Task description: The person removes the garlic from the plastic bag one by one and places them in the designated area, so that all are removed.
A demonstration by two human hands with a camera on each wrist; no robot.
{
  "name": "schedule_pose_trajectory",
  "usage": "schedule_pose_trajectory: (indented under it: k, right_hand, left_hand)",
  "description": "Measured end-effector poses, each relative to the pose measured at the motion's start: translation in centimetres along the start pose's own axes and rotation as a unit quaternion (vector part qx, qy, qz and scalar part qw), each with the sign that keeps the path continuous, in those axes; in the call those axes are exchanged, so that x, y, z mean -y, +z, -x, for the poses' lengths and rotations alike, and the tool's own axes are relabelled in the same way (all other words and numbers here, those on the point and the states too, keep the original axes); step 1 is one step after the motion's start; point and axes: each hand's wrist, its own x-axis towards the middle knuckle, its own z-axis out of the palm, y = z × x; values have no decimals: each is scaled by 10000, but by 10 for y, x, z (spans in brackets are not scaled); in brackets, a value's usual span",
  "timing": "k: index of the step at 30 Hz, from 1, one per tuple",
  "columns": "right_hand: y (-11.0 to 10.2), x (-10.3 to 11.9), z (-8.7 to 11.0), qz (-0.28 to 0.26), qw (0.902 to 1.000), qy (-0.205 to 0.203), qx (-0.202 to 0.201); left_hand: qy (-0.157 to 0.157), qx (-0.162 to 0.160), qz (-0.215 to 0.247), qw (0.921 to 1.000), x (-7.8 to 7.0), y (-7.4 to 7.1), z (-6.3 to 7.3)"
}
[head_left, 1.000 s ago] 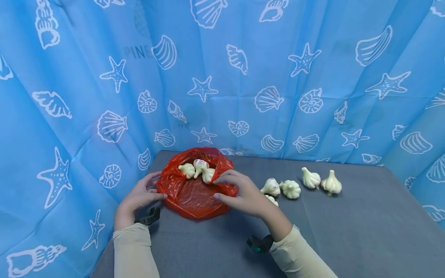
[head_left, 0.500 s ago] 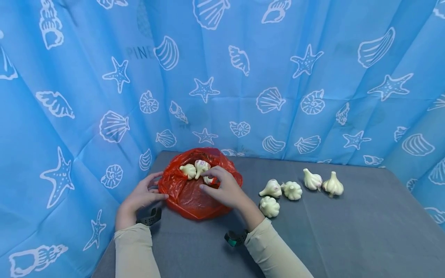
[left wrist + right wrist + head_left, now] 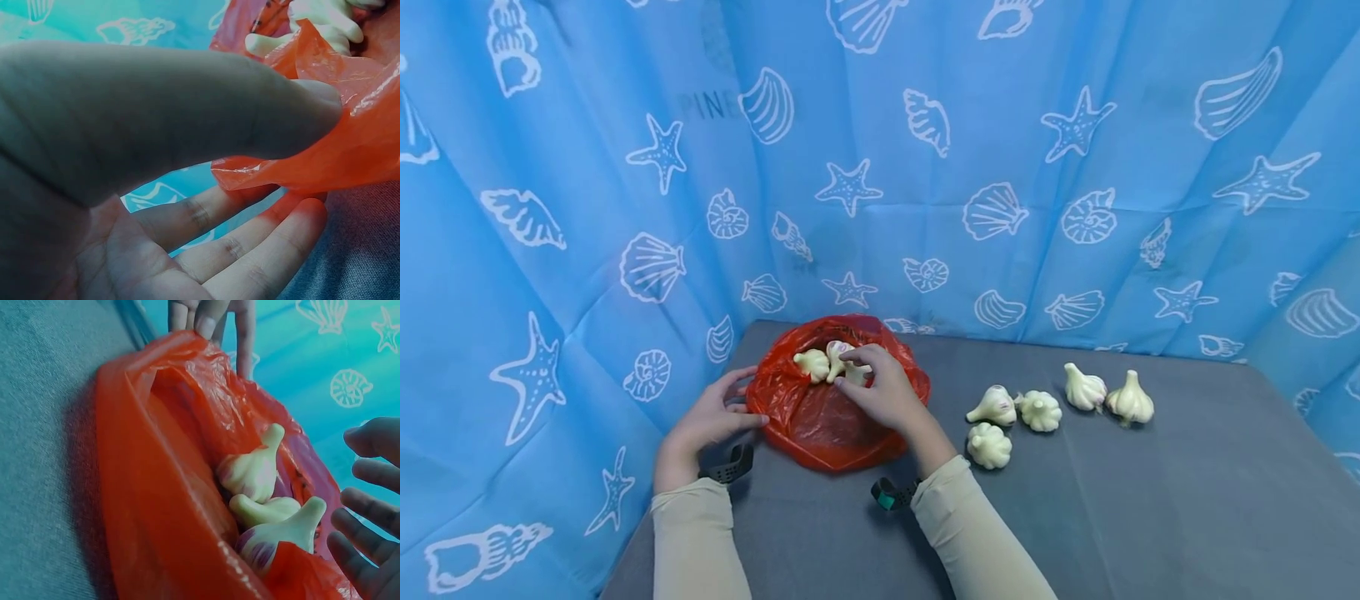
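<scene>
Right hand [image 3: 886, 393]: hovering relaxed, grasping nothing, over bag [image 3: 831, 457]; garlic [image 3: 812, 365] lying inside, beside it. Left hand [image 3: 709, 423]: touching bag. Step, seemingly: bagging; next move likely calling for bulbs [image 3: 989, 446] rightward.

"PINE" [image 3: 709, 105] on the blue curtain [image 3: 887, 225]

A red plastic bag [image 3: 150, 500] gapes on grey cloth [image 3: 37, 456], three garlic bulbs [image 3: 275, 507] clustered inside. At the top, the left hand [image 3: 212, 319] pinches its rim, thumb over the edge. The right hand [image 3: 372, 509] is near the bulbs, not touching them. Blue fabric [image 3: 294, 369] behind bears white seashells and a starfish.
</scene>
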Motion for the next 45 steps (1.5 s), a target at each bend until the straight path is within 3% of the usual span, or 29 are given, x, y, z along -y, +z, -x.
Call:
schedule_pose_trajectory:
  k: [11, 22, 45]
  right_hand:
    - [2, -12, -8, 185, 9998, 82, -32]
    - [3, -15, -13, 441, 9982, 262, 317]
    - [2, -14, -11, 656, 9970, 87, 412]
  left_hand:
    - [-14, -30, -131, 9999, -2, 3, -3]
    - [-49, -39, -162, 9998, -1, 1, -4]
    - [-24, -9, -209, 9998, 1, 3, -4]
